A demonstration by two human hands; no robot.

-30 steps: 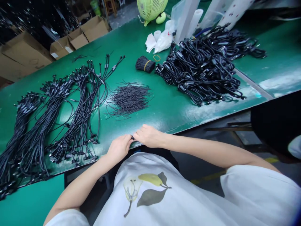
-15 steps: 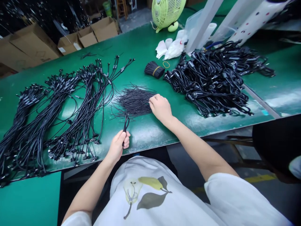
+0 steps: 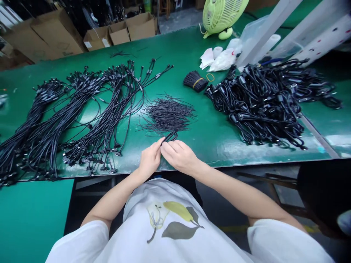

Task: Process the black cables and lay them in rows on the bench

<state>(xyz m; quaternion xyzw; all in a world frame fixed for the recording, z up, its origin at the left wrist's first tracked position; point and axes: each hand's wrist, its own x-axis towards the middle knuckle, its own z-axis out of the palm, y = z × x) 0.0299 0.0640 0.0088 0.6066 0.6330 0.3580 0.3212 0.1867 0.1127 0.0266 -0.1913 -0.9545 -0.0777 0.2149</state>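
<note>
Both hands are at the front edge of the green workbench (image 3: 227, 153), close together over the mat, the left hand (image 3: 150, 159) and right hand (image 3: 179, 157) meeting at the fingertips. Between them a small black cord loop (image 3: 170, 137) stands up and leans away from the person; its lower end runs in among the fingers, and both hands appear clamped on it, though the fingers hide the exact pinch. The loop sits just in front of a loose pile of thin black wires (image 3: 168, 115) and appears not to touch it. Left of the hands lie long rows of black cable assemblies (image 3: 82, 120), their near ends just beside the left hand. To the right is a tangled heap of black cables with connectors (image 3: 260, 104), well apart from both hands. Beyond the loose pile, a tight bundle of short black wires (image 3: 195, 81) lies tied with a yellow band, a loose rubber band (image 3: 210, 77) beside it — then a white plastic bag (image 3: 222, 61) further along. At the far end stand a pale green electric fan (image 3: 223, 14) and, past the bench, cardboard boxes (image 3: 131, 29). The person's white T-shirt (image 3: 164, 226) carries a pear print.
</note>
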